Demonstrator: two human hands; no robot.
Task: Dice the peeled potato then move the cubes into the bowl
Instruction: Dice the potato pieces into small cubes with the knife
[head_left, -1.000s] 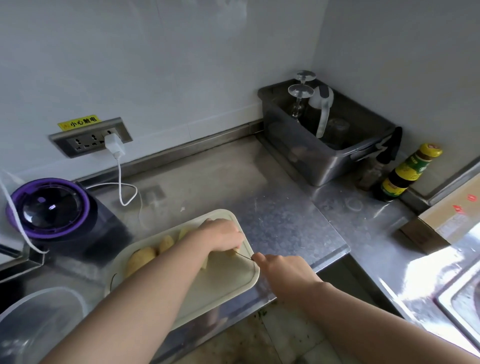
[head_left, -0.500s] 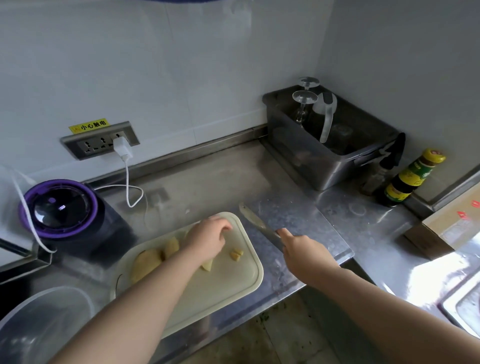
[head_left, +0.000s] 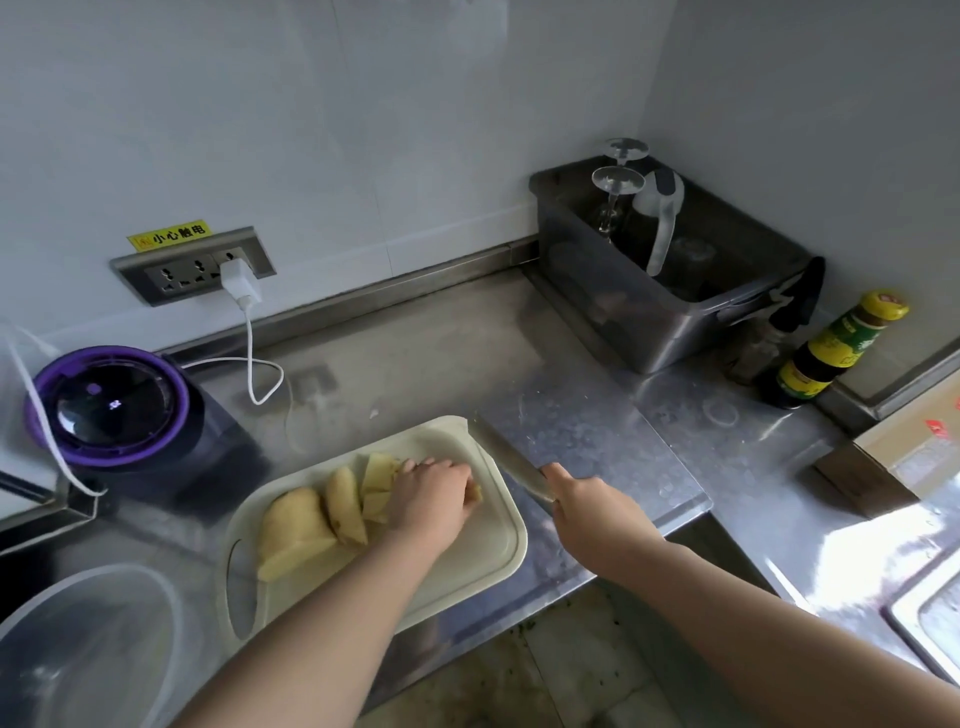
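A cream cutting board (head_left: 483, 566) lies at the counter's front edge. On it sit yellow peeled potato pieces (head_left: 306, 525): a large chunk at the left and thinner slices to its right. My left hand (head_left: 431, 493) covers the right end of the slices, its fingers curled over small cut pieces. My right hand (head_left: 587, 504) grips a knife (head_left: 506, 452) by the handle; the blade is raised off the board at its right edge, pointing away to the upper left. A clear bowl (head_left: 88, 639) stands at the lower left.
A purple-rimmed appliance (head_left: 109, 405) stands left of the board, with a white cable (head_left: 252, 358) running to the wall socket. A steel tub (head_left: 670, 312) with glasses sits in the back corner, a sauce bottle (head_left: 831, 353) and a cardboard box (head_left: 904, 452) to the right.
My right hand lifted the knife off the potato and swung it out to the board's right edge. My left hand has gone back over the cut pieces.
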